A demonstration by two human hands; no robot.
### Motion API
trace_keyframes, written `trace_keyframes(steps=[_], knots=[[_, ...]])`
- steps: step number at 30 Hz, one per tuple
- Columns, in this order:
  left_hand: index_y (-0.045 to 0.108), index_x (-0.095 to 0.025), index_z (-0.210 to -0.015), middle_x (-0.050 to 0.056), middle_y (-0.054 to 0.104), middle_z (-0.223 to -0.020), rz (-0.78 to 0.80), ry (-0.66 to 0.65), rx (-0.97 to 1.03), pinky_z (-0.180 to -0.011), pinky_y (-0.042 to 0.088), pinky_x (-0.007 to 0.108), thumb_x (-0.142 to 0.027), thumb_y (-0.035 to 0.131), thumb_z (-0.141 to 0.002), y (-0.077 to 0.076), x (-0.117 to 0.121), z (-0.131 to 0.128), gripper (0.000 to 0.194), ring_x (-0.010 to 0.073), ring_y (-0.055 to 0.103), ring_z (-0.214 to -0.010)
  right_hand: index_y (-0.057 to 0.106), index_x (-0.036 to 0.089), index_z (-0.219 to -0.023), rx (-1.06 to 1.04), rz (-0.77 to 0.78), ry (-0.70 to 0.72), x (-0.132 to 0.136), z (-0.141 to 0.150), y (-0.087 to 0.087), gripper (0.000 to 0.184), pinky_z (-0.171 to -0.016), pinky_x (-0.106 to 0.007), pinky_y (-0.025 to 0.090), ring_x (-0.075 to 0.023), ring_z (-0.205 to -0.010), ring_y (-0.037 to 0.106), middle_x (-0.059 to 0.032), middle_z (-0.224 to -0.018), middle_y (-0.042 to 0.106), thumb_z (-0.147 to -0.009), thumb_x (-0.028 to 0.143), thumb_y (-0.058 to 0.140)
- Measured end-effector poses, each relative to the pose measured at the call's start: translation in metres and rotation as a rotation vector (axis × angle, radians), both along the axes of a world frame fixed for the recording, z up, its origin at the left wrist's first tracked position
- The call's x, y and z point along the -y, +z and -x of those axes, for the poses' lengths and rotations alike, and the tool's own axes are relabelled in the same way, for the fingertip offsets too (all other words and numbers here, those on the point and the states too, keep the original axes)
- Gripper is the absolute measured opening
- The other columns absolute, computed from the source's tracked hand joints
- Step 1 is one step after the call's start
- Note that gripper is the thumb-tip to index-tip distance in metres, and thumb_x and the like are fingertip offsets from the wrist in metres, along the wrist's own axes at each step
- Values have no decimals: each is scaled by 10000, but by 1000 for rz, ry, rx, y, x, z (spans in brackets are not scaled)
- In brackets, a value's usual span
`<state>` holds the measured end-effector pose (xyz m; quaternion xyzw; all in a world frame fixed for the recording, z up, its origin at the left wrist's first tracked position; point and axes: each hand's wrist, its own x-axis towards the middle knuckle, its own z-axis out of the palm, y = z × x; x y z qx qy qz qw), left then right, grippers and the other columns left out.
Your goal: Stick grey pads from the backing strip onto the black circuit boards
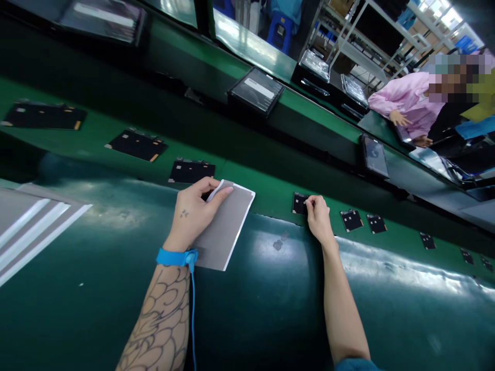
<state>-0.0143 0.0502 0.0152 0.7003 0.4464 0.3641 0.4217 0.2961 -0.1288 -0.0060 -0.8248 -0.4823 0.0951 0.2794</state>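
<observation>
My left hand (195, 211) rests on a grey rectangular sheet with a white border (228, 229), its fingers pinching a curled white strip (215, 190) at the sheet's upper edge. A blue wrist strap (177, 257) circles that wrist, with a blue cord running down. My right hand (317, 216) pinches the edge of a small black panel (299, 204) lying on a green conveyor belt (266, 193). Its fingers hide part of the panel. Two similar small panels (351, 220) sit just to the right of that hand.
Larger black panels (137, 145) lie along the belt to the left. A dark green bench surface (255, 309) lies under my arms. Beyond the belt, a person in a pink smock (404, 100) stands at a second line holding dark screen panels (256, 91).
</observation>
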Motion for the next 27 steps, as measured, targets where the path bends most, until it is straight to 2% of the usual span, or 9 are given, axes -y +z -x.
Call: trace_keyframes(steps=[8,12,14,17,21,24,27], knots=[[758,-248,-933,36,788,-930,7,-6,-29,-735,494,346,-514,730,-988,2,0,1,273,240,700,-857,567,246,-1067,53,34,-24,3,-7,0,215,-929,-424,366,-280,-1043,592,-74,-1062,632,-1110,392,415],[756,-244,-931,35,786,-938,13,-7,-32,-747,496,348,-506,723,-991,2,1,1,271,238,697,-860,567,247,-1046,60,13,-81,2,-10,-4,163,-910,-413,379,-270,-1005,585,-60,-1023,631,-1055,398,506],[759,-245,-944,32,786,-943,14,-13,-28,-742,488,345,-501,721,-993,2,1,1,264,235,695,-862,543,252,-1047,-37,-65,-125,3,-12,-5,191,-864,-384,402,-237,-910,581,-28,-957,616,-1032,441,565],[758,-244,-938,27,786,-931,20,-11,-27,-716,470,339,-510,719,-994,3,1,0,275,231,690,-847,517,253,-1085,-204,-262,-218,4,-13,-4,302,-769,-341,426,-192,-780,544,14,-885,571,-1026,533,610],[760,-241,-931,30,799,-945,22,-16,2,-722,477,332,-507,717,-995,4,2,-2,277,238,711,-876,558,232,-1114,-191,-460,-300,0,-3,9,349,-763,-338,447,-180,-771,530,12,-889,565,-1031,563,633],[758,-234,-914,36,803,-937,23,-34,50,-725,483,329,-493,718,-992,5,1,-4,273,240,718,-875,625,229,-1114,-190,-464,-180,-15,22,27,304,-742,-343,463,-187,-763,534,-1,-881,579,-1061,528,618],[746,-227,-884,32,788,-887,11,-47,90,-742,492,327,-476,716,-997,5,1,-6,275,233,713,-851,691,246,-1139,-207,-375,110,-41,58,44,231,-787,-373,508,-210,-816,591,-30,-924,631,-1081,458,619]])
